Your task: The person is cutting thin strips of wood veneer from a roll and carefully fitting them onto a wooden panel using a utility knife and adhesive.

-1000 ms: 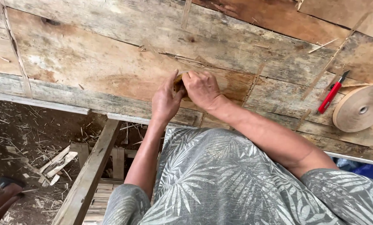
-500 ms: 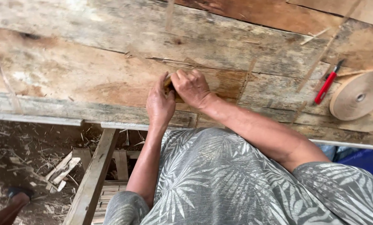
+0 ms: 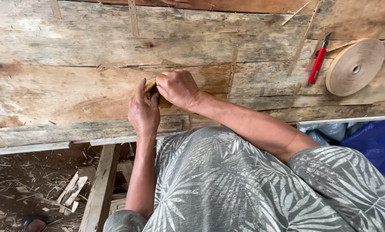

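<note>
While both hands met over the plank tabletop, they shared one small yellowish-brown piece (exact kind unclear, mostly covered by fingers). Right hand was curled over its top, fingers closed down on it. Left hand came up from below, thumb and fingers pressed against the piece's left side. Both grips were closed on it; only a sliver showed between the hands, plus a bit under the right palm. The piece sat on the worn wood near the table's front edge, roughly centre of view.

Surroundings:
- Thin wooden strips lay scattered across the boards, some upright in the view, some diagonal, well apart from the hands.
- Red utility knife lay on the table to the right, tilted, just beside a roll of tan tape. Both were well clear of the hands.
- Blue sheet sat below the table edge at right, next to a crumpled clear plastic bag.
- Wooden table leg ran down at lower left; wood scraps and shavings littered the dirt floor beside it.
- Dark sandal showed at the bottom left corner, partly cut off.

Obstruction: the person's own forearms and grey leaf-print shirt covered the lower middle of the view, hiding the table's front edge there. The fingers hid most of the held piece.
</note>
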